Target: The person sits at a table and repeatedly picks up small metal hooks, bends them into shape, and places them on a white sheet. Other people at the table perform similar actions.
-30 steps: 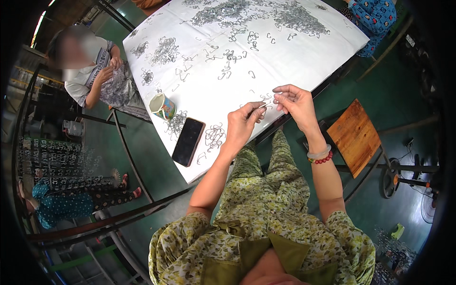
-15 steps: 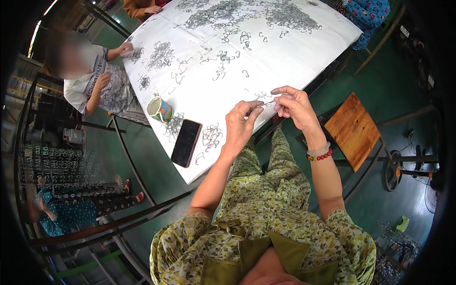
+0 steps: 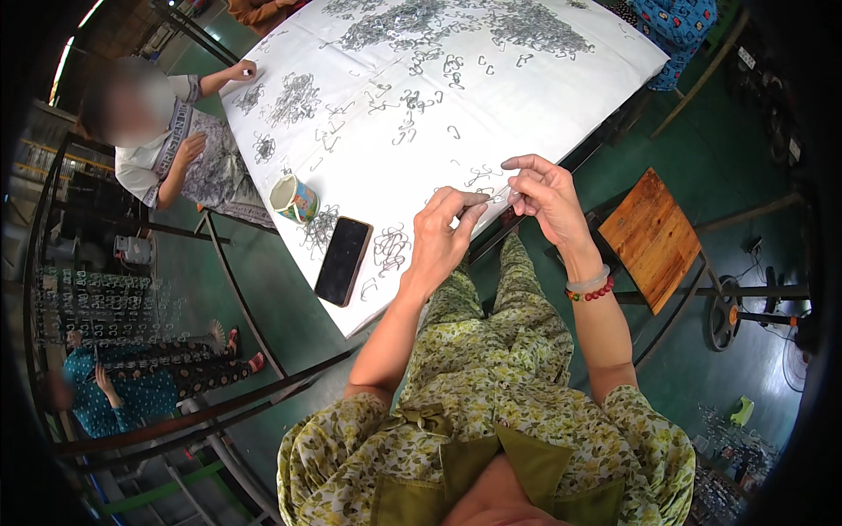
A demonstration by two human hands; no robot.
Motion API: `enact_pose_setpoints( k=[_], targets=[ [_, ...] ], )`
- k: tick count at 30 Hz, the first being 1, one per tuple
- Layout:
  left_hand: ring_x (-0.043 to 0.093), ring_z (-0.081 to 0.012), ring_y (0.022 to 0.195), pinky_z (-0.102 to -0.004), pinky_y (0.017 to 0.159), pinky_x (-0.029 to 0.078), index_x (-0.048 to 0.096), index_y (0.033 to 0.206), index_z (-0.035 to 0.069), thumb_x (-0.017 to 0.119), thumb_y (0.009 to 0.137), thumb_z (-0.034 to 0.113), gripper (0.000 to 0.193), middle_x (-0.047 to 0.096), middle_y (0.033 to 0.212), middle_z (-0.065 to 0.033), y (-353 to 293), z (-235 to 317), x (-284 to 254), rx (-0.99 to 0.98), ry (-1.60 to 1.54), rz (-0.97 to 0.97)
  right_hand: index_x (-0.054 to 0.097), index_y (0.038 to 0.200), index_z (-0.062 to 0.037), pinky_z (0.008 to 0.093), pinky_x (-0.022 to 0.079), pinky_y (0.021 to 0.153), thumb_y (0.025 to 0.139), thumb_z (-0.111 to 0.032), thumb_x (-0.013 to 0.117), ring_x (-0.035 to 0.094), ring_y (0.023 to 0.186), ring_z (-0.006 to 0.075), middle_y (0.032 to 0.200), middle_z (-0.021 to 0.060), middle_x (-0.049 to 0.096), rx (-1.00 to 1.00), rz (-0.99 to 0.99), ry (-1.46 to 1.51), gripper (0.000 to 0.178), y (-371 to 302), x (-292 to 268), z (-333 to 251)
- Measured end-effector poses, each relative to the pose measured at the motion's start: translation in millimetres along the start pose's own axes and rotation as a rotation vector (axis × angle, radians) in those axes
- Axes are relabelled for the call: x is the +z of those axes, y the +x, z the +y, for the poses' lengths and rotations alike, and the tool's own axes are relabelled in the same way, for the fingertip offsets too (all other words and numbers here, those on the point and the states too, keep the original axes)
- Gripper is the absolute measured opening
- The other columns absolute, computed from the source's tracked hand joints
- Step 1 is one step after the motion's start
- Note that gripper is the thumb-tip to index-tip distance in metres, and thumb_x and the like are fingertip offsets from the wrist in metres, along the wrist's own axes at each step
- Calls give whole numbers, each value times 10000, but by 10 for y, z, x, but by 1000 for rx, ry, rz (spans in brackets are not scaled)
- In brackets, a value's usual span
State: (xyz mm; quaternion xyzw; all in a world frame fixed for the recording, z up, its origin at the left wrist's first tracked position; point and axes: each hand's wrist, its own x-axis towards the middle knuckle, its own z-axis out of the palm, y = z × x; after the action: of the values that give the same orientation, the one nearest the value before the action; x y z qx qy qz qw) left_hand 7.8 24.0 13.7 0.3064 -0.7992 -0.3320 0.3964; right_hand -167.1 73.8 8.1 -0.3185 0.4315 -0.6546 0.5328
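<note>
Risk, frame centre: bare left hand [image 3: 439, 230] pinched, bare right hand [image 3: 548, 200] loosely curled, contents too small to tell; slack grip could drop a piece among thin grey metal hooks [image 3: 481, 174].

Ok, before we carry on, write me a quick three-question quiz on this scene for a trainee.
1. Which wears the red beaded bracelet at its wrist: (a) the wearer's left hand or (b) the right hand?
2. True or false: the phone has a lit screen.
3. Fill in: the dark, hook-shaped pieces lie scattered on a ____ tabletop.

Key: 1. b; 2. False, its screen is dark; 3. white.
</note>
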Motion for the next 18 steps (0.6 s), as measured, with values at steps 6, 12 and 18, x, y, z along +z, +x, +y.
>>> enact_pose_setpoints(
  k=[6,12,18],
  targets=[
    [595,-166,665,-279,592,464,673,837,23,711,740,0,106,631,744,-79,-53,-24,48,53,57,149,604,1039,22,154,359,471,866,-40,596,522,551,31,678,10,590,-36,5,-239,184,-44,63,-50],
    [593,-197,656,-305,574,468,639,792,33,727,709,-18,132,635,738,-82,-74,-5,98,188,199,128,604,1040,36,194,438,548,852,-21,564,522,565,46,644,5,575,-110,60,-469,200,-126,177,-162],
    [587,-190,658,-302,587,466,637,782,29,730,708,-14,126,628,722,-83,-112,-7,140,125,140,137,600,1055,26,201,432,535,855,-11,552,519,558,50,631,1,555,-124,24,-492,209,-177,208,-136]
  ],
)
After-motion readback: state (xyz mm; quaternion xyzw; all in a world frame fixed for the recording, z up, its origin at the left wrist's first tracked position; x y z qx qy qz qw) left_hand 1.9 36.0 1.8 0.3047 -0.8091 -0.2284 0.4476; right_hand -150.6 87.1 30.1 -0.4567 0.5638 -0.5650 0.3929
